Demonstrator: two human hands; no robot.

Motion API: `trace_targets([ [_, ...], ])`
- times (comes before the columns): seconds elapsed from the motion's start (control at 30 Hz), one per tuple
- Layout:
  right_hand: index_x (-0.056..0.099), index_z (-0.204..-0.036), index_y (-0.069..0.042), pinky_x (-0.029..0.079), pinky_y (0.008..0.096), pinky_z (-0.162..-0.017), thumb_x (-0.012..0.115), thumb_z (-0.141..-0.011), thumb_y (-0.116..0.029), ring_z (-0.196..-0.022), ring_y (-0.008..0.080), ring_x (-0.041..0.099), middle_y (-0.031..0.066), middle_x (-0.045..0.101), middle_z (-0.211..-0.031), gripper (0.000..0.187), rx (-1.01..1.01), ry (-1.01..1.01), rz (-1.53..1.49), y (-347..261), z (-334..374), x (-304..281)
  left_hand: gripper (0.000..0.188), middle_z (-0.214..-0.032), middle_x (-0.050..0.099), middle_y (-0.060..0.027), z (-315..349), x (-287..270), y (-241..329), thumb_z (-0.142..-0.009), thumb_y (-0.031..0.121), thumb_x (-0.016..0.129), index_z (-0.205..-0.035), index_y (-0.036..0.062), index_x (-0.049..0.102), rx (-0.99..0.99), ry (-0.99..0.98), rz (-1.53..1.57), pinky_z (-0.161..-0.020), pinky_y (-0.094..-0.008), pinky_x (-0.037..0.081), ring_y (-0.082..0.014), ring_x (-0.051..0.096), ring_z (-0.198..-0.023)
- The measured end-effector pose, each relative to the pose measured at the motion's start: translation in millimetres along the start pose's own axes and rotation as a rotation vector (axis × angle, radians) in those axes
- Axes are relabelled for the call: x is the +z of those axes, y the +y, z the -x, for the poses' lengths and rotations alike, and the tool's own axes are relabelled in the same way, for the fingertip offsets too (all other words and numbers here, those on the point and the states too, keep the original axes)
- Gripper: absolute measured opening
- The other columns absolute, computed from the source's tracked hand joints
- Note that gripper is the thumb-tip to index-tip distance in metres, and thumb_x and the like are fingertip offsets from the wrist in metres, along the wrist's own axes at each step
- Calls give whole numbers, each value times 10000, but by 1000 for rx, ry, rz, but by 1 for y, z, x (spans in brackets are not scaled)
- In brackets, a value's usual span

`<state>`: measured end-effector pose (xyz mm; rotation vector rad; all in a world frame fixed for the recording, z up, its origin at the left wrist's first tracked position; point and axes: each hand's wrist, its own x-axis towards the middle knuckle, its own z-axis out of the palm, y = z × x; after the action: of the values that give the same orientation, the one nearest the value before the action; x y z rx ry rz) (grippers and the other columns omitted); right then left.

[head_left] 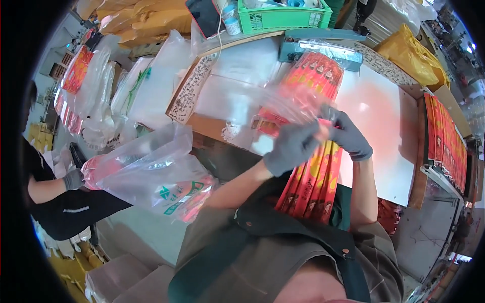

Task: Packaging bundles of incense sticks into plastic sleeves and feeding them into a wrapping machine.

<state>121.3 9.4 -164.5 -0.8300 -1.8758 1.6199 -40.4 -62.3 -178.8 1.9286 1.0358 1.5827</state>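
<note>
My left hand [294,147], in a grey glove, is closed with its fingers curled, blurred by motion. Beside it my right hand [349,135], also gloved, is closed, its fingertips close to the left ones. Clear plastic bag film [283,103], smeared by movement, runs into both hands. Below them a bundle of long red and yellow packets [310,184] hangs down against my apron; its upper end is hidden behind my hands. Another bundle of red packets [316,70] in clear plastic lies on the table beyond.
The white tabletop [374,111] has a raised wooden edge. Clear bags [237,96] lie in a left section. At the back stands a green crate [283,20]; to the right, a stack of red packets [444,134]. At left a co-worker's gloved hand [74,179] holds a large filled plastic bag [151,174].
</note>
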Motion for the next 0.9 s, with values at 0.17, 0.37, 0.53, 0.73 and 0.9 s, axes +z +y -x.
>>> trace_targets([
  [0.17,224,-1370,16,320,323,-999,588,-819,-434,-1169,222,447,122,432,-1285,799,-180,201,-274,18,13,1,152,-675,509,-60,20,-1,-12,-776,194,638,-832,82,552,275,-140,-280,-518,-327,421,-235,518,-566],
  [0.37,293,-1341,-16,355,350,-993,434,-902,-374,-1205,222,402,134,400,-1324,584,13,448,-644,114,83,14,170,-750,517,-73,34,5,-10,-733,182,657,-776,79,529,190,-196,-315,-575,-367,434,-264,525,-672],
  [0.53,409,-1197,-2,432,342,-827,583,-822,-273,-1028,247,519,152,521,-1095,495,0,410,200,90,172,67,159,-729,521,-84,103,-7,3,-736,206,648,-732,89,540,74,-410,-132,-597,-383,444,-274,537,-685],
  [0.73,392,-1235,12,447,278,-765,522,-884,-161,-851,129,559,83,581,-926,412,183,402,-97,73,187,68,118,-649,524,-62,89,-10,11,-812,165,590,-755,67,557,-465,-888,78,-571,-313,434,-198,541,-605],
  [0.9,501,-1104,-2,423,441,-592,537,-771,-61,-640,398,517,205,542,-726,340,-61,357,718,-9,184,-27,80,-648,497,26,-46,-19,35,-867,90,512,-801,46,517,-332,-618,413,-513,-215,388,-37,478,-587],
])
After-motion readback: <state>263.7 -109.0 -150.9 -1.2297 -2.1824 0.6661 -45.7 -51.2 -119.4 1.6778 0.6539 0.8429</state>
